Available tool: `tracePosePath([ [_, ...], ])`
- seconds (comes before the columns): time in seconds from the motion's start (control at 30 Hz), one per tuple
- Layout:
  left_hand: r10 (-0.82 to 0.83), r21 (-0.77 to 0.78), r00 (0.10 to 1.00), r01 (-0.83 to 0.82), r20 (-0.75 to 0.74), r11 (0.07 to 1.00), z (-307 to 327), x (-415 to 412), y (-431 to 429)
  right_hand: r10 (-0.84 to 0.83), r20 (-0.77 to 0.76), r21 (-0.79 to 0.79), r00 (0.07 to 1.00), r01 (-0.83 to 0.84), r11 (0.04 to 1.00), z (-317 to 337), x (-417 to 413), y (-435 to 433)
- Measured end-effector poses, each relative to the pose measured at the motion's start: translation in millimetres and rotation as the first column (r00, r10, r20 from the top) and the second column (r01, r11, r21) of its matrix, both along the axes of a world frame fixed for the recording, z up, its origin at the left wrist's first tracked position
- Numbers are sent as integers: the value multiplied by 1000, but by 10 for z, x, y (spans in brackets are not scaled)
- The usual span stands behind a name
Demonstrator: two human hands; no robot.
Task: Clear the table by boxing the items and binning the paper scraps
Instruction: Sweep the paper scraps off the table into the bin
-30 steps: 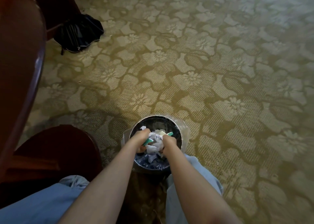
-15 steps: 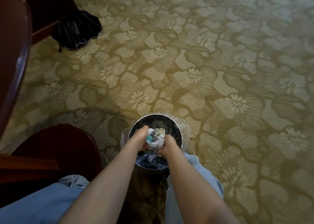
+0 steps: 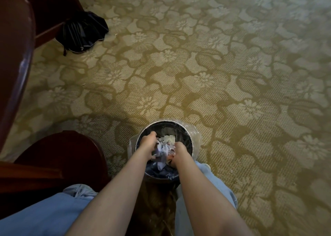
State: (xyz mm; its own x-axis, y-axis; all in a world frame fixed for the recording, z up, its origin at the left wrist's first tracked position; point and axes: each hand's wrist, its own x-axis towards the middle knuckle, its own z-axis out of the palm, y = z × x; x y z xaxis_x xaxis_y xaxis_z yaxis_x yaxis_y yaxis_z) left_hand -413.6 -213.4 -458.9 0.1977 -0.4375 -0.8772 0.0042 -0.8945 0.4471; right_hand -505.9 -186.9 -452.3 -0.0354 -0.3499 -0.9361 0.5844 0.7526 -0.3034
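A round dark bin (image 3: 190, 139) with a clear plastic liner stands on the carpet between my knees. Both my hands reach down inside its rim. My left hand (image 3: 148, 143) and my right hand (image 3: 179, 151) press from either side on a bunch of white and pale blue paper scraps (image 3: 161, 150), holding it between them. The fingers are mostly hidden behind the backs of the hands. A few pale scraps (image 3: 168, 138) lie loose deeper in the bin, beyond the hands.
Dark polished wood furniture (image 3: 16, 56) curves along the left edge, with a rounded wooden piece (image 3: 62, 155) beside my left leg. A black folded umbrella or bag (image 3: 82, 31) lies on the patterned carpet (image 3: 232, 74) at the upper left.
Both hands have sunk lower into the bin with the scrap bunch. The green pieces seen earlier are out of sight.
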Motion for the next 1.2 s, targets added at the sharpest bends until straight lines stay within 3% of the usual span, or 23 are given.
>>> tracePosePath([
  [0.3, -21, 16, 1000, 21, -8, 1000, 44, 20, 20, -174, 96, 124, 980, 162, 979, -58, -20, -34],
  [0.47, -56, -37, 998, 56, 4, 998, 73, 50, 24, -90, 30, -28, 995, 91, 995, 63, 6, 21],
  [0.6, -55, -57, 999, 55, 4, 997, 192, 64, 35, -73, -14, 15, 997, 73, 997, 129, -77, -11],
  [0.8, -103, -133, 995, 103, 11, 986, 625, 59, 79, -12, -84, -93, 996, 4, 996, 165, -139, 76],
  [1.07, -123, -274, 991, 103, -57, 956, 1452, -38, 151, 22, -118, -260, 993, -53, 964, 835, -280, 130],
  [1.2, -121, -387, 987, 70, -109, 919, 1982, -66, 255, 20, -146, -416, 989, -80, 906, 1328, -279, 98],
])
